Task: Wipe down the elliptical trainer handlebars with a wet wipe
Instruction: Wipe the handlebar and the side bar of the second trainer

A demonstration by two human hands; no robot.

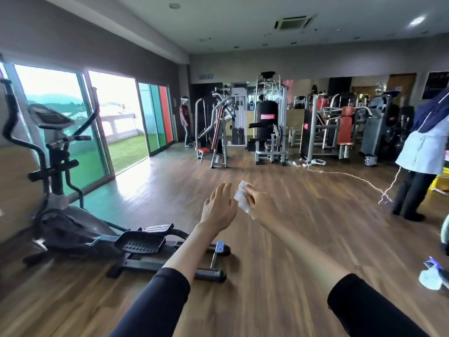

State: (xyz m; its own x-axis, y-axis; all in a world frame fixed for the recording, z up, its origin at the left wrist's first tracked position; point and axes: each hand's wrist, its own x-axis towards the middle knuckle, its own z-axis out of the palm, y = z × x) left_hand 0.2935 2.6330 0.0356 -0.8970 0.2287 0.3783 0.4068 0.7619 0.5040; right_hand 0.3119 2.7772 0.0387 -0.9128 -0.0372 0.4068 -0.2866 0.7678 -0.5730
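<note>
Pinched only lightly by the right hand (258, 201), with the left hand (220, 210) spread and holding nothing beside it, the wet wipe (242, 197) could drop to the floor (291, 239) before reaching the handlebars (91, 119), well apart.

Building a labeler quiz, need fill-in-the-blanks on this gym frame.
1. The right hand pinches a wet wipe coloured ___.
2. The left hand is ___, holding nothing.
3. The elliptical trainer stands to the person's ___, untouched by either hand.
Missing words: white; open; left.
</note>
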